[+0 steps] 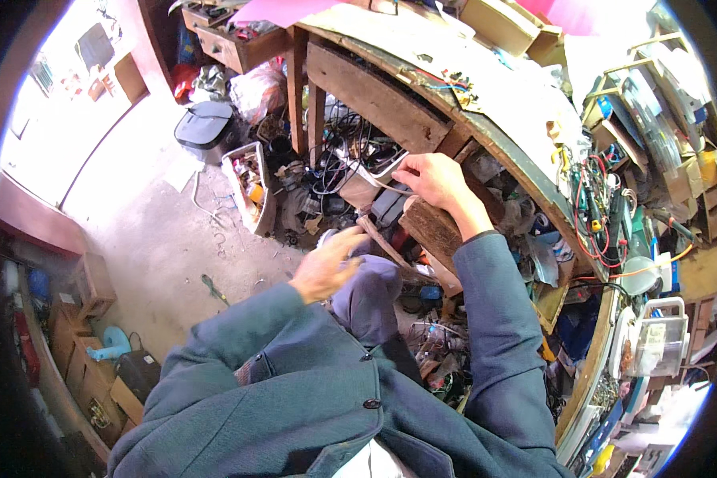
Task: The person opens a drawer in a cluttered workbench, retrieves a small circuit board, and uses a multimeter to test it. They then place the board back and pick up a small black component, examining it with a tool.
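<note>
My right hand point(438, 185) reaches forward below the edge of a cluttered workbench point(526, 167), fingertips pinched together. Beside those fingertips lie a thin pale strip, perhaps a cable, and the rim of a white box point(360, 190); what is between the fingers is too small to make out. My left hand point(327, 267) hovers over my knee, slightly blurred, its fingers stretched out and nothing seen in them. A dark wooden block point(432, 225) is under my right wrist, and a wooden stick point(382, 241) slants between the two hands.
Tangled black cables point(354, 143) lie under the bench. A white bin of small parts point(249, 191) and a black lidded bin point(205, 127) stand on the floor at left. Test leads point(593, 211) and a clear plastic container point(657, 338) are at right.
</note>
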`<state>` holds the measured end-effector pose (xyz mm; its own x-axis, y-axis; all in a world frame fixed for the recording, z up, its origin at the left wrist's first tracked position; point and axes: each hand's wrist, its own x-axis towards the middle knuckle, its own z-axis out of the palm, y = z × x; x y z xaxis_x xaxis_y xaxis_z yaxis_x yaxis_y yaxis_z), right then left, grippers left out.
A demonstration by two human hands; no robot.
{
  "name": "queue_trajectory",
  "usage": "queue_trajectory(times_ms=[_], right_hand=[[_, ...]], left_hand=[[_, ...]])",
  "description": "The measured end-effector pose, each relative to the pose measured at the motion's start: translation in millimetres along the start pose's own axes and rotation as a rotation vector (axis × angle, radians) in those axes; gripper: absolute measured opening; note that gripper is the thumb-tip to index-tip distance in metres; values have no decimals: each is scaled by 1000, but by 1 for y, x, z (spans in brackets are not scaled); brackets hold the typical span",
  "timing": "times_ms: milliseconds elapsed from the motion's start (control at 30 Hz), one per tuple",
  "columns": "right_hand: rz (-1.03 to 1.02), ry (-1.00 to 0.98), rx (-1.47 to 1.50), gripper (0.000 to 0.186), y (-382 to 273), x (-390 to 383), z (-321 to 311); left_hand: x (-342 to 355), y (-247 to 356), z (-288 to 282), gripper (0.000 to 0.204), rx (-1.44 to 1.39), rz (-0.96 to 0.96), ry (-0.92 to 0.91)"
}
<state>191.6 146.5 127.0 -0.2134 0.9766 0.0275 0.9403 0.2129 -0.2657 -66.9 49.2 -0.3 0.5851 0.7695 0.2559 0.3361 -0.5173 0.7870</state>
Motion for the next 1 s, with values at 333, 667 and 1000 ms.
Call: queue_trajectory(times_ms=[333, 667, 1000], right_hand=[[101, -395, -332, 34, -2, 40, 7], [115, -211, -85, 27, -4, 24, 0], [106, -93, -38, 23, -9, 22, 4]], left_hand=[[-323, -170, 15, 42, 226, -1205, 176], [-236, -110, 8, 57, 327, -1172, -11], [-244, -141, 12, 56, 270, -1201, 33]])
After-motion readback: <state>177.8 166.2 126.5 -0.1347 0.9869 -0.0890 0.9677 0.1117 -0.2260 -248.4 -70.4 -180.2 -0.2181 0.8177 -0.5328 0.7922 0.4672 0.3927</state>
